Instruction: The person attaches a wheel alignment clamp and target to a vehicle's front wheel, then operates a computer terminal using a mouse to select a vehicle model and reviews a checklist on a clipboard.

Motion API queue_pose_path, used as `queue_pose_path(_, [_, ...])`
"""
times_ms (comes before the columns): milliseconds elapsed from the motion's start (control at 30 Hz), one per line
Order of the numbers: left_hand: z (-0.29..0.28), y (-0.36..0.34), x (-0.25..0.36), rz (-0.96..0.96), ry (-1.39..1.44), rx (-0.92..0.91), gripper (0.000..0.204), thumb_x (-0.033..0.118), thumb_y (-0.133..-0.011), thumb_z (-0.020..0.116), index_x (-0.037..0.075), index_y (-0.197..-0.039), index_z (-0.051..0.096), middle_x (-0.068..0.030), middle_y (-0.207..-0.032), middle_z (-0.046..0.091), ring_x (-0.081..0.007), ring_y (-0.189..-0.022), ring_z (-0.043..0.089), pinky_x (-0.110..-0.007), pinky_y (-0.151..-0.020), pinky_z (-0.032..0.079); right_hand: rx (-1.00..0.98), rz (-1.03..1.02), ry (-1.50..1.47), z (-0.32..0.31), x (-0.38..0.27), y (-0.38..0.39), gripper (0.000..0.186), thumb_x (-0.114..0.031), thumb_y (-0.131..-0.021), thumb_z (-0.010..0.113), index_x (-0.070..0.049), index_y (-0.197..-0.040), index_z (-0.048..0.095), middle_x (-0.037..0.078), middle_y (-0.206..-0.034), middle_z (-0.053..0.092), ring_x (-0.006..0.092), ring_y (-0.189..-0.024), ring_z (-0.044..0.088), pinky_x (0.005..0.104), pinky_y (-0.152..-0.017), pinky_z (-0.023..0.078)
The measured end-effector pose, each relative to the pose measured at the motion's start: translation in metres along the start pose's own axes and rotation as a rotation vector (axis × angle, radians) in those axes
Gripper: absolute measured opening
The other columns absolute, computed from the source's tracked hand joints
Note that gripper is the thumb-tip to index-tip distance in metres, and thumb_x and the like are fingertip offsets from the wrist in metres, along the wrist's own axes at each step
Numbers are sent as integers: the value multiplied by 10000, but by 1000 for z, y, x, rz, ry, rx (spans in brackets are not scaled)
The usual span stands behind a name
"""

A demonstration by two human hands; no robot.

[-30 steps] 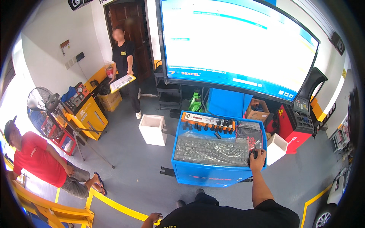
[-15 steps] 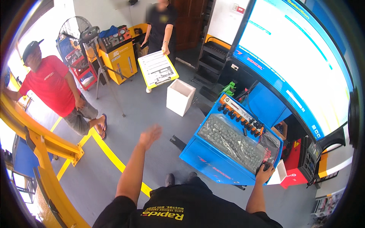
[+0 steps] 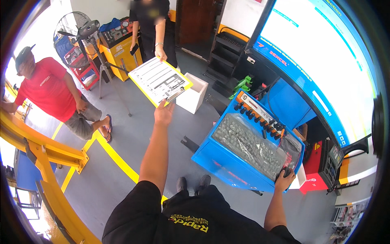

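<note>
My left hand [image 3: 163,114] reaches forward and grips the near edge of a yellow clipboard [image 3: 137,85], beside its metal clip. Printed sheets lie on the board, and a co-worker's hand [image 3: 161,53] still holds the far edge. Off to the right, my right hand [image 3: 284,181] is closed over a black computer mouse [image 3: 287,172], mostly covered by my fingers. The mouse rests at the near right corner of a blue cabinet [image 3: 231,168]. Clear plastic covers the grey tray of small pieces on the cabinet's top.
A large screen [image 3: 321,61] stands at the right behind the cabinet. Below the clipboard is a white bin [image 3: 193,95]. A person in a red shirt [image 3: 46,85] stands left, by a yellow steel frame [image 3: 53,150]. A fan [image 3: 73,38] and tripod [image 3: 106,73] stand farther back.
My left hand has moved forward and taken hold of the clipboard. The co-worker has come closer, bringing the board nearer to me. My right hand stays on the mouse.
</note>
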State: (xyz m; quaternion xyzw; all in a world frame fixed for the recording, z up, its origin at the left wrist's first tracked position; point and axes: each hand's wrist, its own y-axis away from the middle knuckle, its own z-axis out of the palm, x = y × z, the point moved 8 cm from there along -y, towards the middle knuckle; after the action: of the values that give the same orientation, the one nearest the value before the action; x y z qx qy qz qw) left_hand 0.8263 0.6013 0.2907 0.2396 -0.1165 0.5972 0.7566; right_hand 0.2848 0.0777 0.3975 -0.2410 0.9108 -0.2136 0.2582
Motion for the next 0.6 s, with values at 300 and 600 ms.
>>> queue_pose_path(300, [18, 58, 48, 150, -285, -138, 486, -43, -950, 518, -33, -1423, 409, -169, -1395, 527, -342, -1296, 518, -458, -1138, 405, 11, 45, -42, -7, 7, 2, 438, -233, -841, 659, -45, -1229, 579, 200, -1241, 527, 399, -1186, 527, 482, -1011, 432])
queue_pose_path(600, [-14, 157, 205, 285, -651, -81, 353, 126, -908, 596, -3, -1235, 562, -104, -1108, 655, -223, -932, 665, -377, -862, 583, 23, 159, -62, -20, -2, 1, 431, -181, -817, 685, -80, -1225, 588, 146, -1229, 530, 358, -1193, 529, 445, -1014, 440])
